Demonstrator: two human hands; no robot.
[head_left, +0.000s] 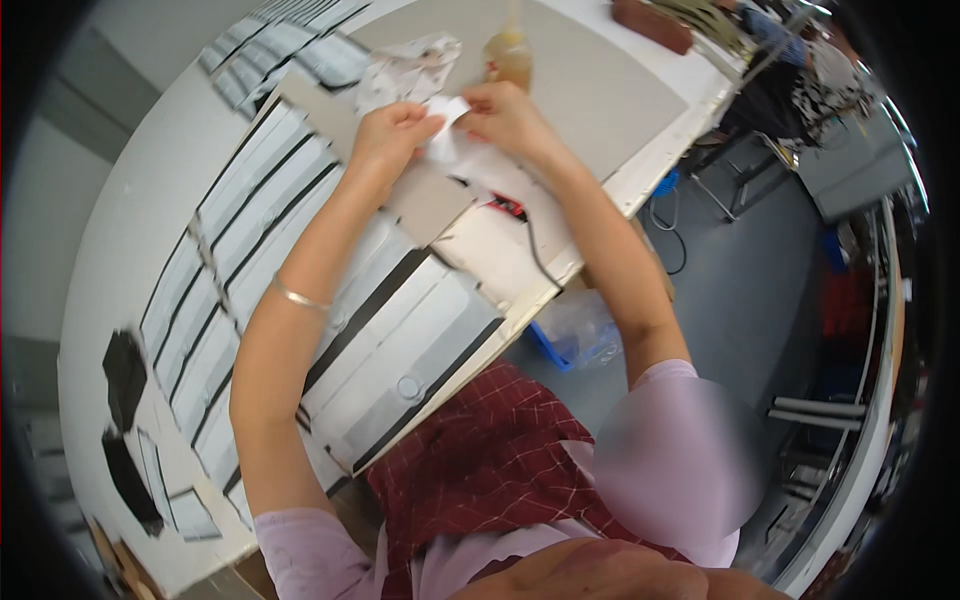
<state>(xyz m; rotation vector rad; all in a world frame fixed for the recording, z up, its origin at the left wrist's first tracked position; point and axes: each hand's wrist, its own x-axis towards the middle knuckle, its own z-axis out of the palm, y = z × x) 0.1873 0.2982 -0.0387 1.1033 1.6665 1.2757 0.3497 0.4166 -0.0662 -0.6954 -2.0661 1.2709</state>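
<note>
Sheet (446, 125): white, small, held up between left hand (390, 138) and right hand (508, 120), over the far part of the surface (150, 210); paper, film or thin cloth, cannot tell through the blur.
Left hand: thumb and fingers together, clamped on the left edge of the sheet.
Right hand: fingertips gathered at the far right corner, apparently pinching it; exact contact too blurred to settle.
Sheet body: probably very light; likely limp, apt to fold or flutter if held from one side only.
Sheet edges: best taken between thumb and fingertips, one hand to each side, with gentle, even tension; likely easy to crease, perhaps to tear under a hard pull.
Sheet face: perhaps slippery if coated, cannot tell; safer to grip by a margin than to squeeze across the middle.
Sheet near end: paler stretch below, toward the red-and-black object (508, 206); cannot tell whether part of the same piece or a separate layer.
Patterned cloth (412, 68): crumpled, soft-looking, just beyond the left hand.
Bottle (510, 62): amber-tinted, just beyond the right hand; likely easy to knock with a wide sweep.
Grey panels (425, 340): spread over the near and left parts of the surface, with dark strips (366, 320) between.
</note>
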